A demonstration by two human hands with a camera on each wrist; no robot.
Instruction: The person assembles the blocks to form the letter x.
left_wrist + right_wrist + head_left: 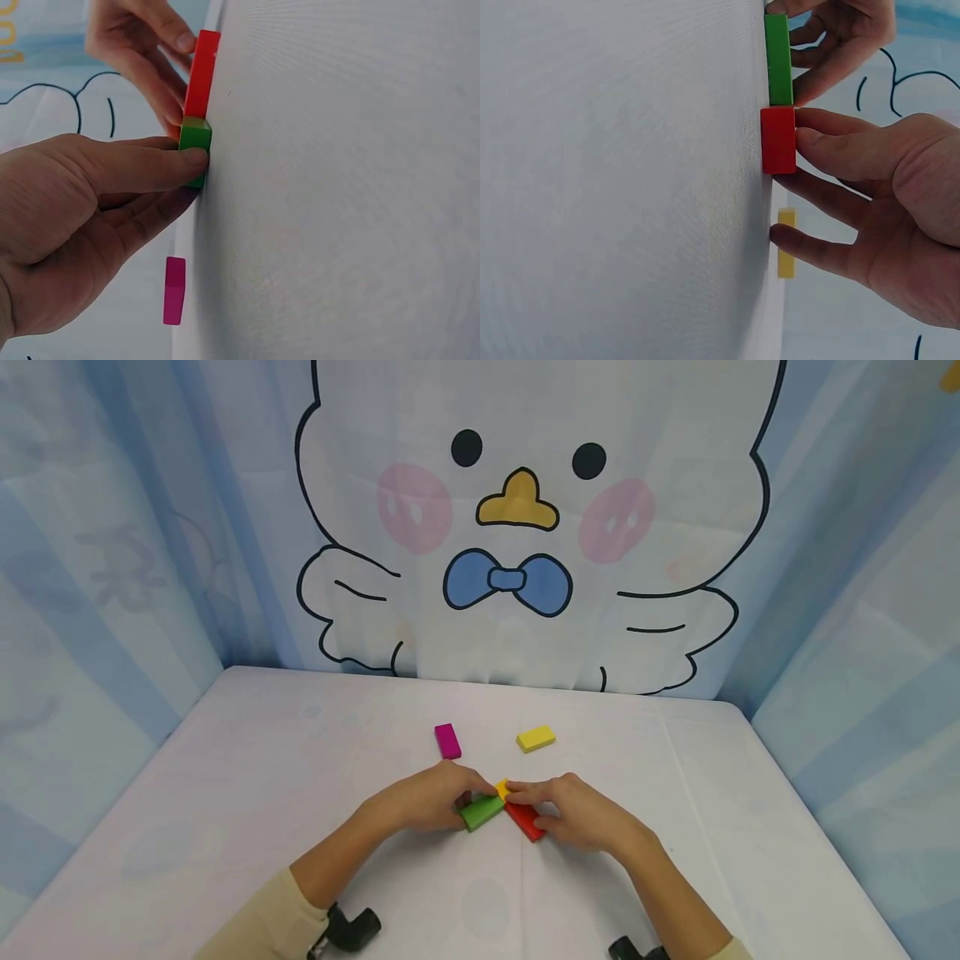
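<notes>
My left hand (468, 806) pinches a green block (482, 812) lying on the white table (300, 793). My right hand (528, 802) pinches a red block (525, 821) beside it. The two blocks meet at their inner ends in a shallow V. A small yellow piece (501, 788) shows between my fingertips, mostly hidden. In the left wrist view my thumb (191, 159) presses the green block (195, 142), with the red block (202, 75) beyond it. The right wrist view has the red block (778, 139) under my thumb (810, 142), end to end with the green block (778, 60).
A magenta block (447, 741) and a yellow block (536, 738) lie flat farther back on the table. A cartoon-bird curtain (517, 527) closes off the back and sides. Black wrist mounts (348, 931) show at the bottom edge.
</notes>
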